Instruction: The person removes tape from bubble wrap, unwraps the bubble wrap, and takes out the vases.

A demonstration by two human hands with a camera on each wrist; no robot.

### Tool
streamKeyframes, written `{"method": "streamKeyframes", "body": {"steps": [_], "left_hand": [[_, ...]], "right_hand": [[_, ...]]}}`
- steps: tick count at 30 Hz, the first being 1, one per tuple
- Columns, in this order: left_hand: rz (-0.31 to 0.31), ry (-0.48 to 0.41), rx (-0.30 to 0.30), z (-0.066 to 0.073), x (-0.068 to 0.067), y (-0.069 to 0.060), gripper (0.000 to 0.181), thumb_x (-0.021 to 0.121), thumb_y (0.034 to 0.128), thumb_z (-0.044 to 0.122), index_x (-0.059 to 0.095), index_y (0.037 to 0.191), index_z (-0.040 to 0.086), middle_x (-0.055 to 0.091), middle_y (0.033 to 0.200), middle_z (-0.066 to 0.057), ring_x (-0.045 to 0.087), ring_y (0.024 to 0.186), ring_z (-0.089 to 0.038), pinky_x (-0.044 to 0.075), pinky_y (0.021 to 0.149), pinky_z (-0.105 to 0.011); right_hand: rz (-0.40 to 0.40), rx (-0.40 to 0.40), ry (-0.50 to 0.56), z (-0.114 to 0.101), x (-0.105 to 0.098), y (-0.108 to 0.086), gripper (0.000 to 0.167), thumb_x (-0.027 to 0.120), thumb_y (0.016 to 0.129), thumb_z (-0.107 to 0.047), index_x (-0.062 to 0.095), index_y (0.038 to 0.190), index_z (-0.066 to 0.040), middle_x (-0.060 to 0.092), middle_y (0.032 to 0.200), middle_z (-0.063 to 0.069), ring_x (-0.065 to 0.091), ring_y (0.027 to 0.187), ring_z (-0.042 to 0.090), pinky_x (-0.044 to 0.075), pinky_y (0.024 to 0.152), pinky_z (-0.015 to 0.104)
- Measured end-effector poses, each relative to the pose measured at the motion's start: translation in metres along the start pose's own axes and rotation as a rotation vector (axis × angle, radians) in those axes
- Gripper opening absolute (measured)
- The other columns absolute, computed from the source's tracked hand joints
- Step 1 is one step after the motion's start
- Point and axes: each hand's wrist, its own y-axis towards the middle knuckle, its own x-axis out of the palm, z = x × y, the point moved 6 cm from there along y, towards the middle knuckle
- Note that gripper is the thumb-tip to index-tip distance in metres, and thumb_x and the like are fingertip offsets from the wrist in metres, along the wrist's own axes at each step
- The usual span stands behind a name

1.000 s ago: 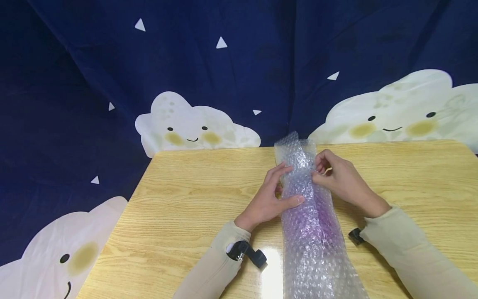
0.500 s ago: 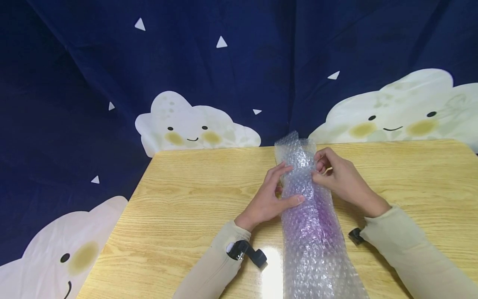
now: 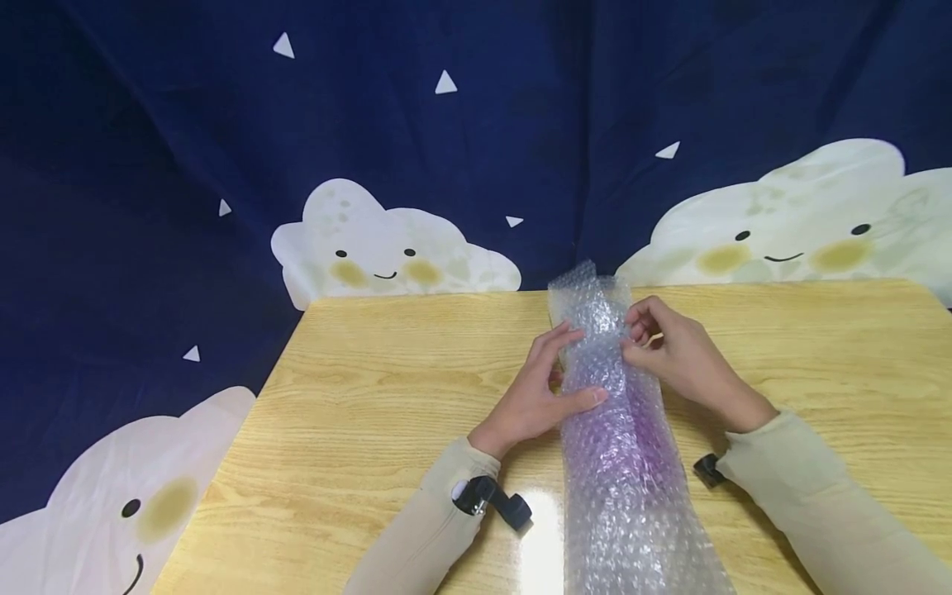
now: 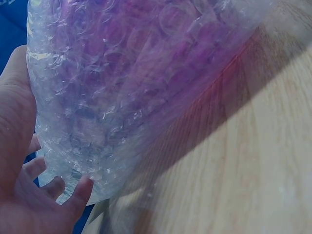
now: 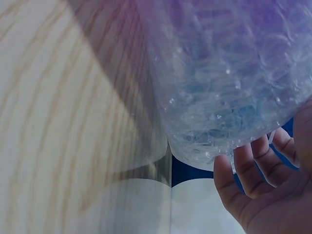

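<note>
A long bundle of clear bubble wrap (image 3: 623,471) lies on the wooden table, running from the near edge toward the back. Something purple shows blurrily through its layers, and its kind is hidden. My left hand (image 3: 534,395) holds the bundle from the left, thumb laid across the top and fingers at the far part; in the left wrist view the fingers of that hand (image 4: 36,180) bend around the wrap's end. From the right, my right hand (image 3: 680,354) pinches the wrap's edge between thumb and curled fingers. In the right wrist view, fingertips (image 5: 224,168) touch the wrap's end.
The pale wooden table (image 3: 372,397) reaches back to a dark blue cloth (image 3: 402,124) printed with white smiling clouds (image 3: 387,248). A black wrist camera mount (image 3: 494,502) sits on the left sleeve, and another mount (image 3: 709,470) is by the right sleeve.
Both hands and the bubble wrap stay in the same place. Only the head view has shifted very slightly.
</note>
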Motion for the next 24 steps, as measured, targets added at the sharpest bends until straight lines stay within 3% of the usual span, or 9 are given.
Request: {"method": "streamKeyframes", "body": {"steps": [12, 17, 24], "left_hand": [[0.002, 0.015, -0.002, 0.0001, -0.0009, 0.0005, 0.081, 0.070, 0.0909, 0.058, 0.030, 0.160, 0.040, 0.011, 0.173, 0.016, 0.050, 0.129, -0.012, 0.050, 0.106, -0.034], [0.001, 0.012, -0.007, -0.0010, -0.0008, 0.0013, 0.080, 0.071, 0.0914, 0.054, 0.031, 0.159, 0.041, 0.011, 0.173, 0.017, 0.049, 0.132, -0.012, 0.048, 0.106, -0.028], [0.004, 0.016, -0.007, -0.0004, -0.0005, 0.0014, 0.081, 0.072, 0.0912, 0.053, 0.031, 0.159, 0.040, 0.012, 0.173, 0.016, 0.050, 0.125, -0.010, 0.049, 0.104, -0.028]], "right_hand": [[0.022, 0.002, -0.004, -0.0015, -0.0006, -0.0002, 0.030, 0.070, 0.084, -0.008, 0.060, 0.112, -0.009, 0.066, 0.093, 0.005, 0.059, 0.084, 0.010, 0.054, 0.076, 0.015], [0.046, -0.012, -0.017, -0.0030, -0.0012, -0.0010, 0.031, 0.071, 0.084, -0.009, 0.061, 0.114, -0.007, 0.066, 0.093, 0.006, 0.059, 0.084, 0.014, 0.054, 0.075, 0.014], [0.069, -0.029, -0.034, -0.0040, -0.0013, -0.0047, 0.034, 0.072, 0.087, -0.009, 0.061, 0.119, -0.007, 0.065, 0.094, 0.005, 0.058, 0.084, 0.011, 0.055, 0.073, 0.014]]}}
